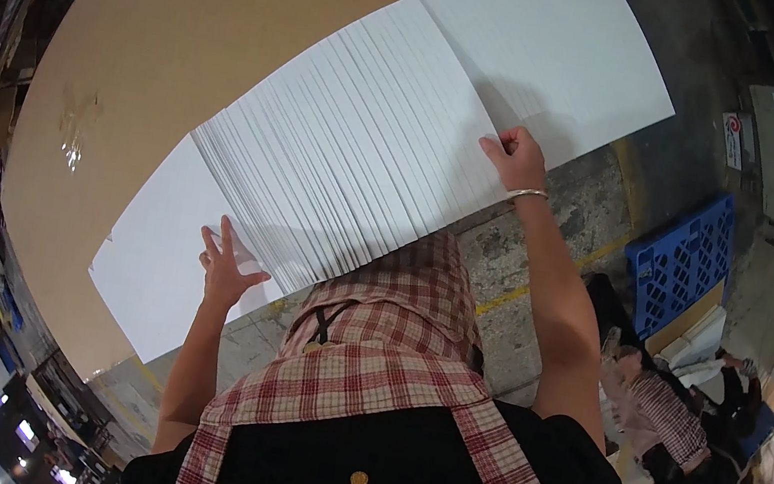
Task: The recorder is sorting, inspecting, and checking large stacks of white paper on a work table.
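A long spread of white sheets [343, 134], perhaps paper or thin card, lies fanned out across a brown table, their edges overlapping in many narrow steps. At its right end, my right hand [518, 160] has thumb and fingers closed at the near edge of the uppermost fanned sheet, which casts a shadow on the broad white sheet [578, 59] beyond. My left hand [228, 270] rests by the left end of the fan, fingers and thumb spread over the flat white sheet [157, 256] there. What lies under its palm is hidden.
The brown tabletop [167, 35] reaches away behind the sheets, with shiny tape [73, 132] at its left. A blue plastic pallet [683, 259] stands on the right. Another person [691, 432] is at the lower right, near some boards. Yellow lines mark the grey floor.
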A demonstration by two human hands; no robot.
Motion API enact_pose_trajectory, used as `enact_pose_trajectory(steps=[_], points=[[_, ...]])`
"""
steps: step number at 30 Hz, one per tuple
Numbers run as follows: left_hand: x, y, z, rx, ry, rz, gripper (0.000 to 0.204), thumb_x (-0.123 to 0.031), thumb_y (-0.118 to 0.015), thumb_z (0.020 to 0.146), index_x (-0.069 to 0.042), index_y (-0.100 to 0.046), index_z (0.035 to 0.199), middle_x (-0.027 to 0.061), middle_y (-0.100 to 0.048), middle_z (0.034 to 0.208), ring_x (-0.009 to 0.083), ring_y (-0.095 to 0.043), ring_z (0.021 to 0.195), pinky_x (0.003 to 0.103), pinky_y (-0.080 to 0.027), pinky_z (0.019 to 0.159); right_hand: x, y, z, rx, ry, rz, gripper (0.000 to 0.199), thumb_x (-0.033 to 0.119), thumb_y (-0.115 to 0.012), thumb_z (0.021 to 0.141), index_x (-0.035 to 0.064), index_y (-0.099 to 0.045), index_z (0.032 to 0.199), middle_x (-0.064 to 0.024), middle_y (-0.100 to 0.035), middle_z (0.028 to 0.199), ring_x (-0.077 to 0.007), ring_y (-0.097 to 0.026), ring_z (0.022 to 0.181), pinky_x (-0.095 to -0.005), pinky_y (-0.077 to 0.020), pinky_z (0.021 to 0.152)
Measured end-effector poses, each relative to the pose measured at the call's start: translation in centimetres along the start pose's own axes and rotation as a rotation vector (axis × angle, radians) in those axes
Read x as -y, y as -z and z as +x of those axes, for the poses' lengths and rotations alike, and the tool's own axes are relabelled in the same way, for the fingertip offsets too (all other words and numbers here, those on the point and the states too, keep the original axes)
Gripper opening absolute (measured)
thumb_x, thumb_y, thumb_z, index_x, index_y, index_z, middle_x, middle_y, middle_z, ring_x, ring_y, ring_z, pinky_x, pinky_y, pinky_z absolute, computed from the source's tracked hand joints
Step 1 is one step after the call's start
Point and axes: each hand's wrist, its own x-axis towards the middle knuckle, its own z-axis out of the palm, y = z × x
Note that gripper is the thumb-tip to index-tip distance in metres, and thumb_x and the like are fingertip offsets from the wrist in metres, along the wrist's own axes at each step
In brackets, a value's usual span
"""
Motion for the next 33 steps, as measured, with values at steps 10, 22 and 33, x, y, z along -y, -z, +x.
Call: enact_pose_trajectory(steps=[10, 22, 33], points=[[0.2, -0.5, -0.5, -0.010, 0.019, -0.015, 0.136, -0.033, -0.090, 0.045, -0.030, -0.001, 0.147, 0.0266, 0.006, 0.149, 0.0525, -0.035, 0.115, 0.053, -0.049, 0.084, -2.8, -0.1, 2.4, 0.453, -0.157, 0.239, 0.042, 0.030, -0.075, 0.074, 0.0029, -0.049, 0.056, 0.0024, -0.037, 0.051, -0.0075, -0.031, 0.051, -0.0294, -0.0288, 0.047], [0.0, 0.1, -0.2, 0.001, 0.068, -0.014, 0.136, -0.027, -0.090, 0.044, -0.031, 0.000, 0.147, 0.0239, 0.005, 0.150, 0.0534, -0.032, 0.120, 0.053, -0.049, 0.085, 0.4, 0.9, 2.4, 0.455, -0.061, -0.125, 0.036, 0.031, -0.073, 0.073, -0.0011, -0.058, 0.064, -0.0111, -0.054, 0.055, -0.0208, -0.054, 0.053, -0.0362, -0.0427, 0.055], [0.4, -0.1, -0.1, -0.015, 0.049, 0.006, 0.138, -0.029, -0.091, 0.041, -0.031, -0.002, 0.147, 0.0251, 0.004, 0.150, 0.0533, -0.033, 0.119, 0.055, -0.048, 0.087, 2.2, -0.1, 0.3, 0.044, -0.017, -0.451, 0.044, 0.034, -0.073, 0.074, 0.0032, -0.056, 0.101, -0.0167, -0.062, 0.083, -0.0339, -0.060, 0.082, -0.0436, -0.0499, 0.073]])
